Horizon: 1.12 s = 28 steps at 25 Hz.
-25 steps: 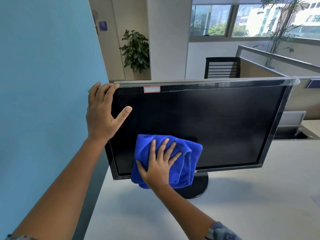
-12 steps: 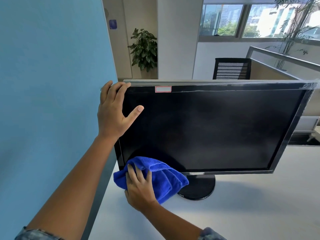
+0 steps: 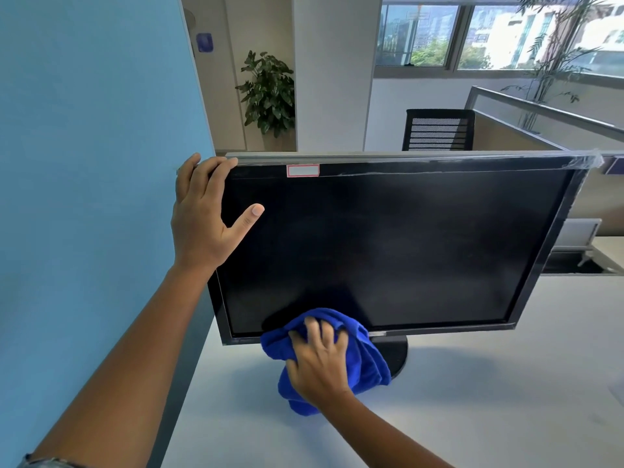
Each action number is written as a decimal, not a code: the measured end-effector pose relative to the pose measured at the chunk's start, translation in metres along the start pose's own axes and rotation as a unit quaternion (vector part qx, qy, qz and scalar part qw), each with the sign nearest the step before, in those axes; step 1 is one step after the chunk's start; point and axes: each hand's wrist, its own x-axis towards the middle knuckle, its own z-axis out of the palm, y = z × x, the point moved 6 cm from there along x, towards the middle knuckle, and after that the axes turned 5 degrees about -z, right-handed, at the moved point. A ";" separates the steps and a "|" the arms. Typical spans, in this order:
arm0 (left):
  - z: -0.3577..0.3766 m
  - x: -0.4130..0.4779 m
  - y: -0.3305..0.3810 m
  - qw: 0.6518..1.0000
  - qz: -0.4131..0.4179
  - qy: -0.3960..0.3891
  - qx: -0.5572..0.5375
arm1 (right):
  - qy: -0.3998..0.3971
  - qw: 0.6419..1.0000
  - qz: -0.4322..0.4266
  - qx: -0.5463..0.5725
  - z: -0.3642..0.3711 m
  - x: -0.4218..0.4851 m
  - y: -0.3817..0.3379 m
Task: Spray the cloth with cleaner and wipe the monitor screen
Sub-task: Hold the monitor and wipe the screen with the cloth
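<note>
While pressed against the bottom bezel of the monitor point(image 3: 388, 251), just left of centre, bunched blue cloth point(image 3: 364, 359) under the right hand point(image 3: 319, 361), fingers spread flat over the folds and pushing them onto the lower edge of the screen, the lower part of the cloth hanging down in front of the round black stand point(image 3: 400, 352). At the upper left corner, left hand point(image 3: 202, 214) gripping the frame, fingers hooked over the top edge and out of sight behind it, thumb stretched across the dark glass, well apart from the cloth below.

Against half a second ago: cloth and right hand further right along the bottom edge, away from the lower left corner and now in front of the stand; against a full second ago, lower, off the open glass and onto the bezel. Left hand unmoved at the same corner.

Around: white desk point(image 3: 472, 400) under the stand, blue partition point(image 3: 84, 163) hard by the monitor's left side and behind the left forearm, white label point(image 3: 303, 170) on the top bezel, clear film wrinkled at the upper right corner. Further back a potted plant point(image 3: 266, 92), a black mesh chair point(image 3: 439, 130) and windows point(image 3: 472, 35). Stand partly hidden by cloth and hand; no spray bottle to be made out.
</note>
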 end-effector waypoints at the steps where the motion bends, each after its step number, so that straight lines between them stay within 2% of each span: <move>1: 0.001 0.000 0.000 1.000 0.001 0.001 0.000 | 0.008 1.000 0.014 -0.008 -0.001 -0.005 0.016; 10: 0.003 -0.001 0.001 0.999 0.019 0.024 -0.006 | 0.019 0.984 0.147 -0.103 -0.021 -0.057 0.179; 18: 0.000 -0.002 0.003 0.998 0.030 0.044 -0.032 | 0.013 0.937 0.326 -0.124 -0.054 -0.095 0.299; 23: 0.000 -0.002 0.004 0.998 0.042 0.041 -0.039 | 0.082 0.915 0.387 -0.082 -0.074 -0.096 0.320; 26: 0.001 -0.002 0.006 0.998 0.036 0.035 -0.036 | 0.048 0.922 0.378 -0.077 -0.059 -0.098 0.307; 28: 0.001 -0.002 0.007 0.998 0.034 0.033 -0.033 | 0.022 0.917 0.396 -0.031 -0.049 -0.101 0.302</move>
